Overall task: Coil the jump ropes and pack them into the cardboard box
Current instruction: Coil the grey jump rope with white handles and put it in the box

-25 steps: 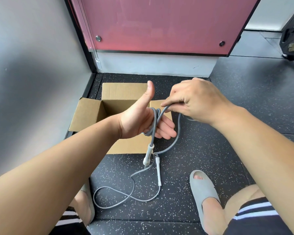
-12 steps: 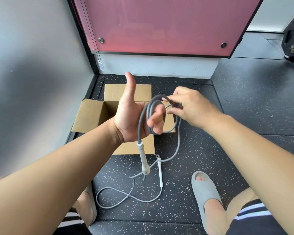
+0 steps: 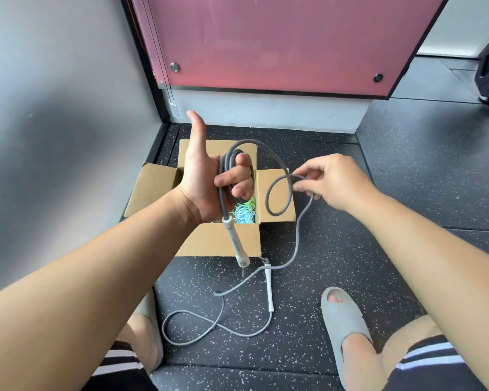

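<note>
1. Left hand: fingers curled round the coils of the grey jump rope, thumb up, above the cardboard box.
2. Right hand: pinches the rope; now drawn away rightward, with a fresh loop ready to lay on.
3. Second handle and tail: on the floor; coiling is unfinished.

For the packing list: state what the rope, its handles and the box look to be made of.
The rope: grey, matte, bends into smooth loops; likely rubber or PVC-coated cord. The handles: white, smooth, rigid; probably plastic. The box: brown, matte, creased flaps; cardboard, by the look.
</note>
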